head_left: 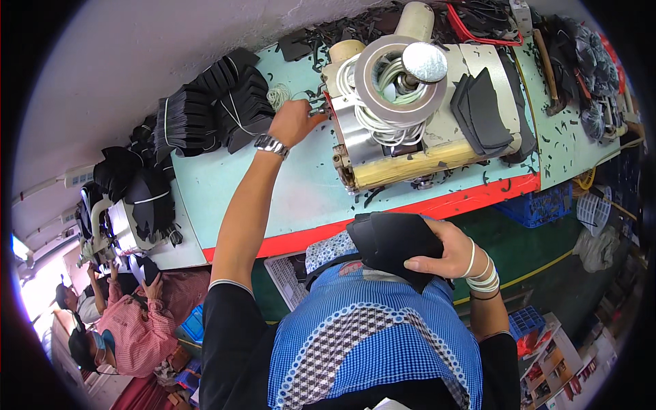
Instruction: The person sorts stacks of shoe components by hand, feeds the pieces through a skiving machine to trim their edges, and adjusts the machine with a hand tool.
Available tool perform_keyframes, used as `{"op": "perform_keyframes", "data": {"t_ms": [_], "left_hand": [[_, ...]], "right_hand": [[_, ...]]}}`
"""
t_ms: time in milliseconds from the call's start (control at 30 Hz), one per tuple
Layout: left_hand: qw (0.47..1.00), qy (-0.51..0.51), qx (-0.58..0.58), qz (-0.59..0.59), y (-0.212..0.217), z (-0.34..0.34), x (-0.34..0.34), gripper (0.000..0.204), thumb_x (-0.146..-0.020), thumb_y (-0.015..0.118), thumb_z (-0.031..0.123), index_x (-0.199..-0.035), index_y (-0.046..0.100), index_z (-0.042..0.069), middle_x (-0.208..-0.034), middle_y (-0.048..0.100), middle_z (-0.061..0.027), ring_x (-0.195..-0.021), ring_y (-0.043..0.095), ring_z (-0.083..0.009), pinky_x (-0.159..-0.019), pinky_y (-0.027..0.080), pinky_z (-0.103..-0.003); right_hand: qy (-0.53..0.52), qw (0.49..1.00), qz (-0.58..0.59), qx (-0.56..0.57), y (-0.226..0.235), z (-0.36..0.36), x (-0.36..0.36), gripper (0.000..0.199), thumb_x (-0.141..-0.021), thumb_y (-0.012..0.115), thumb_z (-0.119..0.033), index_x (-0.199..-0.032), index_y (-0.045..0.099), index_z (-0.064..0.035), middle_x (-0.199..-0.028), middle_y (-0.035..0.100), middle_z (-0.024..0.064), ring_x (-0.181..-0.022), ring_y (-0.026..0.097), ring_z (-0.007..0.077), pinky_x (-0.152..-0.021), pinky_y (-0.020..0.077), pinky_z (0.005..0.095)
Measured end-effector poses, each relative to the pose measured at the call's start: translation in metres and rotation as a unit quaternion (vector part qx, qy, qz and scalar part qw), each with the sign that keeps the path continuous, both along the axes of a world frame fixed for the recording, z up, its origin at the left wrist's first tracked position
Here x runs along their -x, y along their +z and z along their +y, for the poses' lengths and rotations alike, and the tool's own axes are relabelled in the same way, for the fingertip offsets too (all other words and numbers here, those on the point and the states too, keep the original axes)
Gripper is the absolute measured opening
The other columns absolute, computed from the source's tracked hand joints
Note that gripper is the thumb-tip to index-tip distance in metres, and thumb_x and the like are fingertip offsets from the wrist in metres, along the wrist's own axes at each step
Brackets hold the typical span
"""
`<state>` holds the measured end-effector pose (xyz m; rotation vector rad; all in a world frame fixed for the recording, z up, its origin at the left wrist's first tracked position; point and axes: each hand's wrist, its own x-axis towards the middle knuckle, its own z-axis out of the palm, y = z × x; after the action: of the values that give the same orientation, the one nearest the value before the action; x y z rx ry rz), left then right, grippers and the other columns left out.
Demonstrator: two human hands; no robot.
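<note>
Pale green workbench with red front edge (301, 198) carries everything; near its middle-right sits the cream and steel bench machine (410, 130) with a grey tape reel and white cord coiled on top (393, 82). Bundled stacks of black cut pieces (212, 109) lie at the bench's far-left corner, and loose black offcuts (567, 137) are scattered toward the right end. Stack of black curved leather-like pieces (393, 239) is off the bench, held against the blue checked apron (369, 342) just below the red front edge. Right hand (444, 256) grips that stack, thumb on top, fingers wrapped under. Left hand (295, 121), metal watch on the wrist, reaches to the machine's left side, fingers pinched on something small there; what it is can't be made out. Risk: fingers are close to the machine's working part, so a pinch is possible; the one-handed stack could fan out and slip. Machine's front mechanism is hidden by the hand, and another person at lower left is cut off.
</note>
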<state>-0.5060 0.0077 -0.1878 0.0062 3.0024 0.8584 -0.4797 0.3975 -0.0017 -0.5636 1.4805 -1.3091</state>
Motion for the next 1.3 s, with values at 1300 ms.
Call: {"op": "perform_keyframes", "data": {"t_ms": [1300], "left_hand": [[0.677, 0.252, -0.576, -0.384, 0.160, 0.124, -0.056, 0.029, -0.095, 0.056, 0.010, -0.114, 0.061, -0.011, -0.105, 0.069, -0.0153, -0.098, 0.067, -0.0151, -0.084, 0.054, -0.025]], "right_hand": [[-0.258, 0.912, -0.313, -0.055, -0.029, -0.022, 0.036, 0.034, -0.086, 0.068, -0.016, -0.110, 0.063, 0.0075, -0.097, 0.069, 0.0107, -0.081, 0.069, 0.0147, -0.067, 0.0579, 0.0265]]}}
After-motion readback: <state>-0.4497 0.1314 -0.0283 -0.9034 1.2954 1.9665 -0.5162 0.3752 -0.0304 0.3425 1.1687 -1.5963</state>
